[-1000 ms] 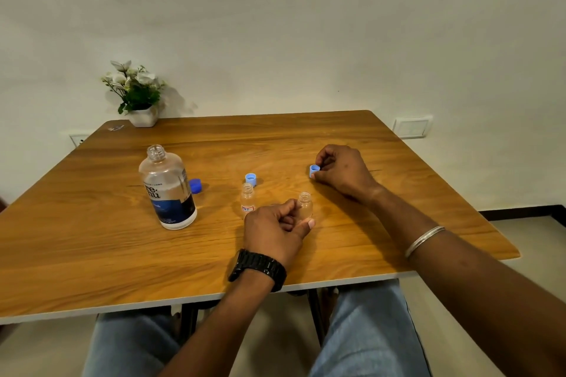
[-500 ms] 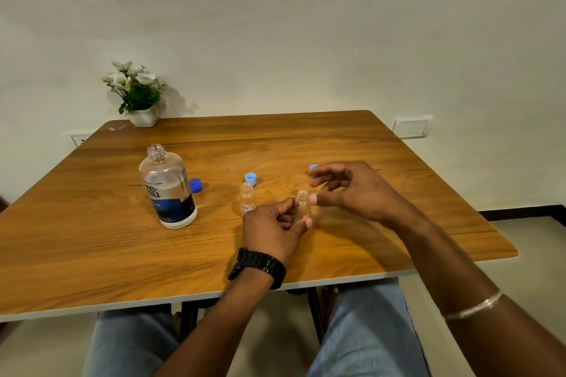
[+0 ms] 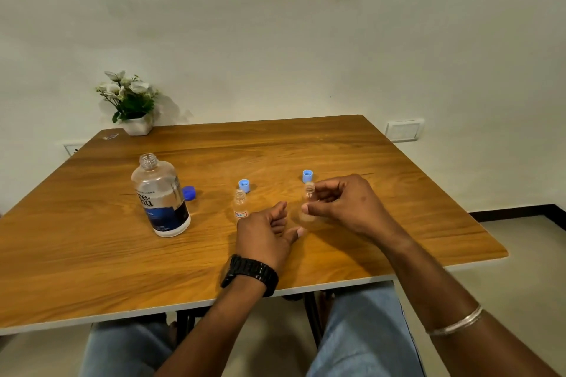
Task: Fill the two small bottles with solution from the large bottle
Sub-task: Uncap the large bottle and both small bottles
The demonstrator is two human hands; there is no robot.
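- The right hand (image 3: 346, 205) is pinching the clear small bottle (image 3: 308, 203) between thumb and fingers, holding it upright near the middle of the tabletop (image 3: 92, 254); whether its base is touching the wood is hard to tell.
- The left hand (image 3: 266, 236) is resting just beside it, fingers loosely curled and apart, gripping nothing.
- The second small bottle (image 3: 240, 203), with a small label, is standing uncapped just left of the left hand, and its light-blue cap (image 3: 244, 185) is lying behind it.
- Another light-blue cap (image 3: 307, 176) is sitting just behind the held bottle.
- The large bottle (image 3: 159, 196) is standing open, well to the left, partly full of clear solution, with its dark-blue cap (image 3: 189, 193) just beside it on the right.
- A potted plant (image 3: 131, 101) is sitting at the far left corner.
- Judging by looks, the small bottles are light, stiff and easy to tip, so holding one low around the body should steady it.
- The large bottle is looking heavier and smooth; gripping around its labelled middle seems safest, pouring slowly into such narrow necks.
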